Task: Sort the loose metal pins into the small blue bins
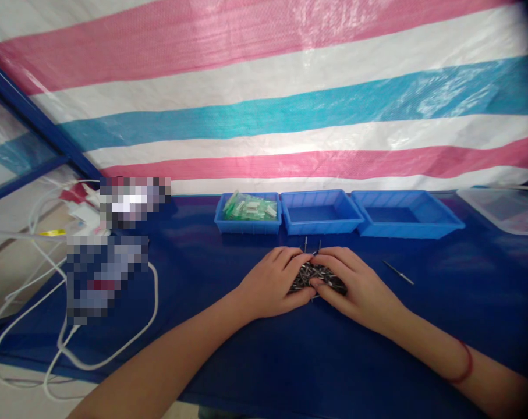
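Observation:
Both my hands curve around a heap of metal blind rivets (318, 274) on the blue tabletop. My left hand (275, 284) presses in from the left, fingers bent along the far edge and thumb at the near edge. From the other side my right hand (355, 285) closes on the same heap, its thumb near the left thumb. The fingertips of the two hands nearly meet. A few rivet pins poke out beyond the fingers; the rest of the heap is partly hidden. One loose rivet (399, 272) lies apart, right of my right hand.
Behind the hands stand three blue bins: the left bin (248, 228) holds small green-and-white packets, while the middle bin (322, 226) and right bin (410, 230) show bare floors. A clear plastic lid or box (503, 212) is far right. White cables (155, 291) and blurred items occupy the left.

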### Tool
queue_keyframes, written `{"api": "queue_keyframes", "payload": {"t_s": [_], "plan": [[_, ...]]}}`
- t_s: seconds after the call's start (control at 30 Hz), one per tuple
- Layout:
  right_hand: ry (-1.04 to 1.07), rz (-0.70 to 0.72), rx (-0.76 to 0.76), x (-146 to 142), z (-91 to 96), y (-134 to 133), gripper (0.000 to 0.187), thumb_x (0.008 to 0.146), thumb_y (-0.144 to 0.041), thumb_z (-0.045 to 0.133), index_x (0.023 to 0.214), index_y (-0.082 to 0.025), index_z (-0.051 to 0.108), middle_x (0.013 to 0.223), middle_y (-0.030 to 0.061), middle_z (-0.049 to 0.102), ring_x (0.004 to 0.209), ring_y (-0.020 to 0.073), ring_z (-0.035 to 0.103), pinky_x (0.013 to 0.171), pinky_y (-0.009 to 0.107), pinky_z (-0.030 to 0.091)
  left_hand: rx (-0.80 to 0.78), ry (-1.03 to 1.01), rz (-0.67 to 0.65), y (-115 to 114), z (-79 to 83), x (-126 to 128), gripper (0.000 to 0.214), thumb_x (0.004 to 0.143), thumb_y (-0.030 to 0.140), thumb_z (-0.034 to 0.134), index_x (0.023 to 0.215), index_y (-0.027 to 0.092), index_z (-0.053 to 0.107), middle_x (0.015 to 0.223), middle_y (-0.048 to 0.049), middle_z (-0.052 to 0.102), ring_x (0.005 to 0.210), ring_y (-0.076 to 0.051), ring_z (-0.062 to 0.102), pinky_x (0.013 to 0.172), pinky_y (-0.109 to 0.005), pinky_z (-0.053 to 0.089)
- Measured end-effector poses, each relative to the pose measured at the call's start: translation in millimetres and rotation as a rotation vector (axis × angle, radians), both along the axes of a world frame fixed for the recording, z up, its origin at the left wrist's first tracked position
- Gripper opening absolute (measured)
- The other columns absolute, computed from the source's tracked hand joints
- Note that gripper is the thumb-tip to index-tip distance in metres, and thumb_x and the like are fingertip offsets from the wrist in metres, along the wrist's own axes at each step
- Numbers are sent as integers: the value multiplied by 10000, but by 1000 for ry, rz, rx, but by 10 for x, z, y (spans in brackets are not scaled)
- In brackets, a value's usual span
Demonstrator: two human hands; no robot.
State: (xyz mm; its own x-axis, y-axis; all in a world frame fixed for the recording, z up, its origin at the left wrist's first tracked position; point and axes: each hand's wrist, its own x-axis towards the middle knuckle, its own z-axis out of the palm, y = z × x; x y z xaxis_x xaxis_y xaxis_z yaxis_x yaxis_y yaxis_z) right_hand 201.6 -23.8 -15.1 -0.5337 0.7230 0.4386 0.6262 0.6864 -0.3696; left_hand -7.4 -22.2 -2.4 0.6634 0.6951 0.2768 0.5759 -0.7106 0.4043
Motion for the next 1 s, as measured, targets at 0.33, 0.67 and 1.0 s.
{"api": "queue_keyframes", "payload": {"t_s": [0.33,0.67,1.0], "plan": [[4,-2,21,44,-35,-36,494,758,-382,637,1199,-198,512,1207,154,532,1093,319,531,911,489,460,-13,-47,-29,6,-14,-15,733,784,531,602,1367,148,376,1422,-182,415,1331,-317,381,1118,-476,321],[-12,-26,3,56,-13,-61,417,838,-379,574,1216,-210,522,1231,144,543,1140,304,515,938,478,443,-37,36,-6,-1,10,-13,659,867,569,499,1373,160,397,1489,-148,363,1362,-276,364,1141,-456,281],[-9,-41,-7,49,-13,-52,336,887,-329,523,1201,-209,519,1211,130,556,1145,291,498,956,478,426,-51,50,-5,4,5,-12,636,869,545,514,1380,182,406,1494,-136,358,1364,-281,360,1137,-472,278]]}}
